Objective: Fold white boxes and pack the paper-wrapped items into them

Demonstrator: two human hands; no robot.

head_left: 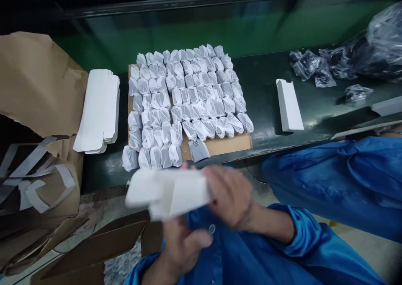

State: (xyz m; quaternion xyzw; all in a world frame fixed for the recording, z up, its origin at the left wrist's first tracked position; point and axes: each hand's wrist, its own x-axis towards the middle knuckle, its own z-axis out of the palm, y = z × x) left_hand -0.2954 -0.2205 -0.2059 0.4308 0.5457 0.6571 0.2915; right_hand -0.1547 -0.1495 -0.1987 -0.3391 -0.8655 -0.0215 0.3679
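Note:
A white cardboard box (pixel 188 193), blurred by motion and with its end flaps out, is held in front of my body. My right hand (pixel 230 195) grips its right end, fingers closed around it. From below, my left hand (pixel 185 243) holds the box near its middle; its fingers are mostly hidden behind the card and its thumb stands away from it. Just beyond are rows of small items in white wrapping (pixel 194 92) on a cardboard sheet (pixel 230 144). One grey packet with printing (pixel 199 150) lies at the sheet's front edge.
Flat white cartons (pixel 97 109) are stacked on the dark table (pixel 257 104) at left. An upright white box (pixel 289 105) and clear-bagged dark parts (pixel 314 67) are at right. A brown carton (pixel 78 268) is low left. Another person's blue sleeve (pixel 339 180) reaches in at right.

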